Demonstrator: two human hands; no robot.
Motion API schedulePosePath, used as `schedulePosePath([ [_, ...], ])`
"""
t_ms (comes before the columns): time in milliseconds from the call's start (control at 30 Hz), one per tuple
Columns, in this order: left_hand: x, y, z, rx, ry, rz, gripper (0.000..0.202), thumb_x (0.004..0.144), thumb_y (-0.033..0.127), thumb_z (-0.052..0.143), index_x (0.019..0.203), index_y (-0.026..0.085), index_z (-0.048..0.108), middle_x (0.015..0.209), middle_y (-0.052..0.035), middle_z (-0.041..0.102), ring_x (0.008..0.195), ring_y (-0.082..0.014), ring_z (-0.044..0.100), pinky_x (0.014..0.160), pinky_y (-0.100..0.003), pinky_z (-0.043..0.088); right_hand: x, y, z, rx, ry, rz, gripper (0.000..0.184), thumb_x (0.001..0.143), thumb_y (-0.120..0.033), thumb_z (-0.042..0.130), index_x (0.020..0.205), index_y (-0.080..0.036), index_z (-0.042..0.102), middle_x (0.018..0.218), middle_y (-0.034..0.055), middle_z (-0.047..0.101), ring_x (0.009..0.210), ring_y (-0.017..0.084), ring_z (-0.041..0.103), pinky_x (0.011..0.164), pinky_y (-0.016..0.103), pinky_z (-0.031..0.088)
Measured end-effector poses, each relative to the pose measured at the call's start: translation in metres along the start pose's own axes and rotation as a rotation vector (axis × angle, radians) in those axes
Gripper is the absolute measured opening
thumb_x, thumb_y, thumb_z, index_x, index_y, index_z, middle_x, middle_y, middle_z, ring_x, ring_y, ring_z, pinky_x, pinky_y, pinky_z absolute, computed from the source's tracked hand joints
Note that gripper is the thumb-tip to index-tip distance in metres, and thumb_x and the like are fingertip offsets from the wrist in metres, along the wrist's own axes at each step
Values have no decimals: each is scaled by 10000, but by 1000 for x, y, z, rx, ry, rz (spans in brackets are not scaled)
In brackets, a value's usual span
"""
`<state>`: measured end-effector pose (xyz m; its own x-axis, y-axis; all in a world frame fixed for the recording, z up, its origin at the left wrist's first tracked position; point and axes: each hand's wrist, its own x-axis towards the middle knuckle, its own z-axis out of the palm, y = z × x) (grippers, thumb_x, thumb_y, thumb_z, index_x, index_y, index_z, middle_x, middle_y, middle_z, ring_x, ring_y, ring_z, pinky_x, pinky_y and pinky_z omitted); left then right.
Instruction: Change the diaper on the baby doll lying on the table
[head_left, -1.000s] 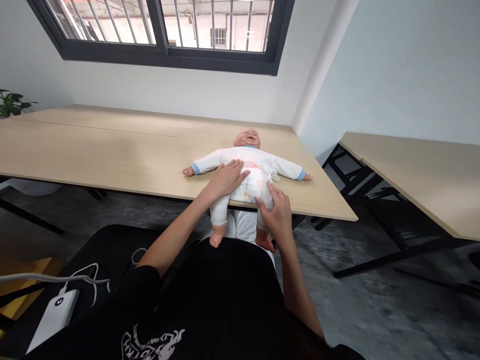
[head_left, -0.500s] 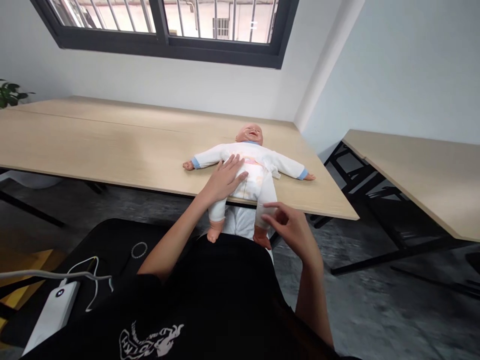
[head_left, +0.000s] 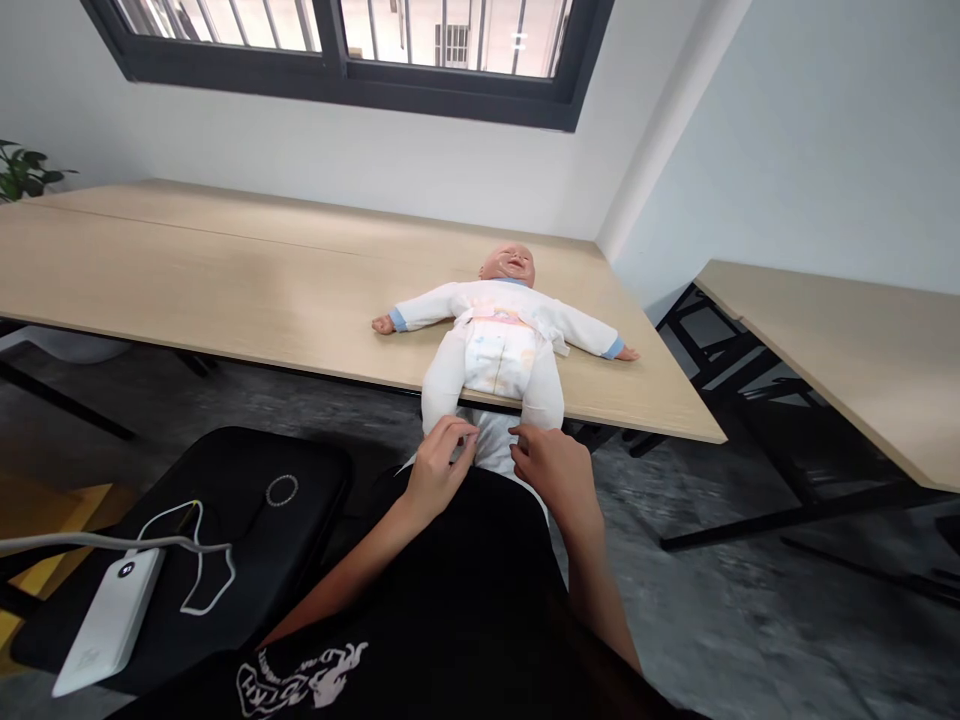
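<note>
A baby doll (head_left: 450, 380) in a white top with blue cuffs and a patterned diaper (head_left: 499, 360) lies on its back at the table's front edge, arms spread. Its white-covered legs hang over the edge toward me. My left hand (head_left: 439, 465) is curled round the lower part of one leg, on the left side. Around the other lower leg, my right hand (head_left: 555, 465) has its fingers bent inward. Both of the doll's feet are hidden behind my hands.
The doll's wooden table (head_left: 262, 290) stands against the wall below a barred window. A second table (head_left: 840, 350) is at the right. On a black chair (head_left: 247, 480) at the left lie a white power bank (head_left: 112, 620) with a cable and a beaded bracelet (head_left: 282, 490).
My left hand has left the diaper's front and come down to the doll's lower leg. My right hand has closed in on the other leg. The doll's feet have gone from sight.
</note>
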<state>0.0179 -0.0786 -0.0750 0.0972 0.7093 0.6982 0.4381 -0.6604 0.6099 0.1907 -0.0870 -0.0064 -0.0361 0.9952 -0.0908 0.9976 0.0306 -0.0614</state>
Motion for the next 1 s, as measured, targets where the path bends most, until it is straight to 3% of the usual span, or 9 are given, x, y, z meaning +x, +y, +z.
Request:
schedulePosePath([
  [133,1,2,5,-88,-83,-88,151,1003,289,521,955,211,640,873,-45,637,737,-156,605,653,-273,495,0,-2,1,-10,10,-4,306,993,-279,473,1104,-274,758,1004,64,749,935,272,716,645,299,395],
  [333,-4,6,10,-211,-191,-263,161,952,326,578,894,207,670,824,-45,632,718,-172,584,637,-289,475,-3,4,-3,69,82,20,294,1019,-367,483,1136,-316,747,993,44,752,907,267,714,629,298,354],
  [500,4,0,33,-638,-319,-639,298,815,416,760,996,196,670,998,-76,701,927,-217,659,838,-344,535,-10,15,-11,190,154,-10,195,990,-322,573,1009,-322,766,1084,-37,745,938,211,698,646,278,359],
  [667,12,-2,53,-1037,-474,-803,524,663,412,906,1089,196,687,1140,-104,710,1147,-265,650,1000,-372,495,-8,30,-8,321,179,-111,153,973,-274,607,975,-313,755,1043,-61,743,928,178,682,679,267,373],
  [900,7,-2,51,-1165,-407,-946,507,663,400,923,1078,202,708,1184,-83,686,1116,-243,649,890,-310,505,1,55,4,685,169,-287,138,952,-276,606,941,-243,740,960,-14,733,860,170,661,761,261,430],
  [1000,7,-2,50,-1195,-414,-971,509,666,354,928,1096,199,705,1175,-68,675,1084,-211,647,923,-304,491,2,59,6,747,184,-318,146,950,-262,584,926,-219,722,931,4,707,850,166,645,759,264,437],
])
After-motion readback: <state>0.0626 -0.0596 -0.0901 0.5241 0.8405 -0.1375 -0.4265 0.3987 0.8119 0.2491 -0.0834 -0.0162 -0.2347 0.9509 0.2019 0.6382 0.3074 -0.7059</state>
